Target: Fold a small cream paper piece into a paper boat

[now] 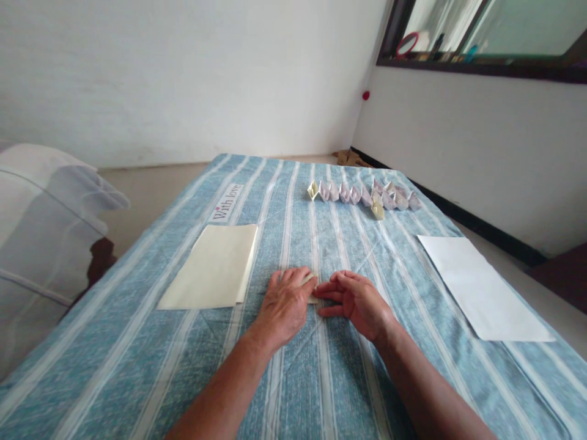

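Note:
A small piece of folded cream paper (313,300) lies on the striped cloth, mostly hidden under my fingers. My left hand (287,302) is over it, fingers curled down and holding it against the cloth. Beside it, my right hand (355,300) reaches in from the right with fingers stretched out and a little apart, its fingertips at the paper's right edge. Cream paper sheets (213,266) lie in a stack left of my left hand. White paper (481,287) lies flat farther right of my right hand.
A blue-and-white striped tablecloth (151,360) covers the table. Several folded paper boats (355,194), pale purple and cream, stand in rows toward the far right. A cloth-draped piece of furniture (46,232) is at the left, and a window (486,36) is at upper right.

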